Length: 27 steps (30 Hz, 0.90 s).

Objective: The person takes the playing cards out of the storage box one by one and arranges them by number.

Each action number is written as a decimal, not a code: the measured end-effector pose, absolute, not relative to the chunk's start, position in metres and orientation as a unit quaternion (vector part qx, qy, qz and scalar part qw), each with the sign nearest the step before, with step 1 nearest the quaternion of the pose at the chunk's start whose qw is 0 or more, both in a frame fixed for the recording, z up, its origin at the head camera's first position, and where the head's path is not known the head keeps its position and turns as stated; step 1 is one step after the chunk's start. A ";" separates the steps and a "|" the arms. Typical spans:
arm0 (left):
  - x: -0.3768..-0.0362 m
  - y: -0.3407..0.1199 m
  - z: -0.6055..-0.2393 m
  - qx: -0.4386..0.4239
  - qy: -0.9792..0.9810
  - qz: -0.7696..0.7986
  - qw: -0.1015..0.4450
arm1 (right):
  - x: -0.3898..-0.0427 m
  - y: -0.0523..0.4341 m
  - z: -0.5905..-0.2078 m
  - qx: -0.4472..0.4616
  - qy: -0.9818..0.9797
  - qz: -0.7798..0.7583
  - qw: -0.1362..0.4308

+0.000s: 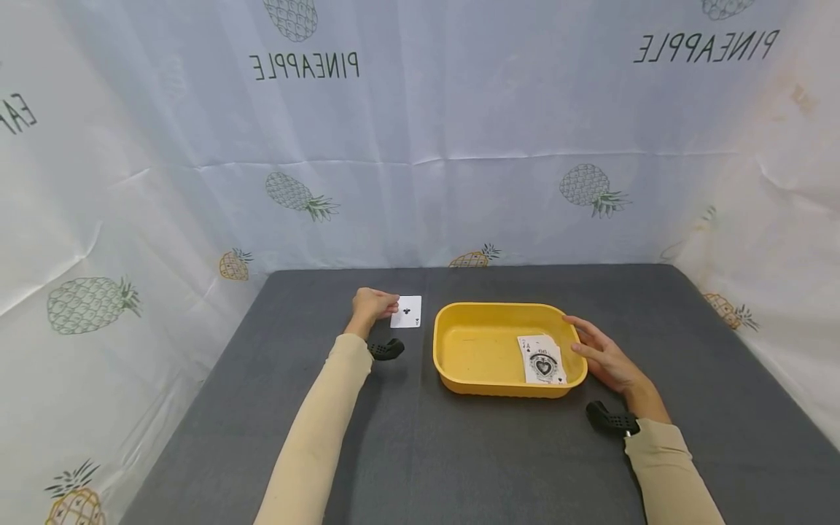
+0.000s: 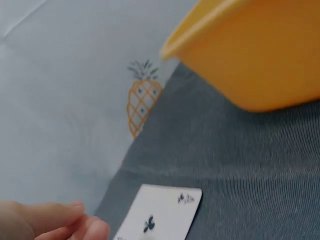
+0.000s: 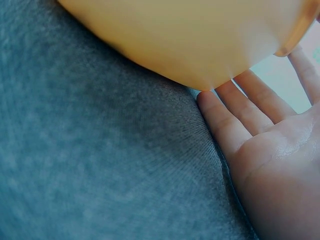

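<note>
My left hand (image 1: 374, 301) is at the left edge of an ace of clubs (image 1: 410, 319), which lies face up on the grey tablecloth. Its fingertips (image 2: 97, 228) are bunched together beside a corner of the card. I cannot tell if they pinch it. My right hand (image 1: 605, 357) holds the right end of a yellow plastic basin (image 1: 482, 382). The thumb lies over the rim, while the other fingers (image 3: 222, 120) stretch against the outer wall, near the base. Inside the basin, at its right side, lies a small stack of playing cards (image 1: 542, 357), an ace with a large ornate emblem on top.
A dark grey cloth covers the table (image 1: 485, 459). White curtains (image 1: 426, 109) with pineapple prints and mirrored lettering hang behind it and along both sides. Each wrist wears a black camera, such as the left wrist camera (image 1: 386, 350).
</note>
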<state>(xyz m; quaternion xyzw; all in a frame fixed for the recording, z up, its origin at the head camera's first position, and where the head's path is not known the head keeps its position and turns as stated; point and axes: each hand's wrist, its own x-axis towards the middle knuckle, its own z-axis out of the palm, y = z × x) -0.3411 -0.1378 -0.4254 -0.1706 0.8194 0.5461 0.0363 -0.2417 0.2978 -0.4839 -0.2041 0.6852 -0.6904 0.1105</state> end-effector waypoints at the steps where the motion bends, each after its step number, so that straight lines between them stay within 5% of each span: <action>1: -0.339 -0.137 -0.423 -0.163 0.815 0.555 0.040 | -0.242 0.298 -0.484 -0.204 0.684 -0.691 0.110; 27: -0.289 -0.087 -0.386 -0.026 0.777 0.615 0.128 | -0.242 0.298 -0.485 -0.205 0.676 -0.700 0.109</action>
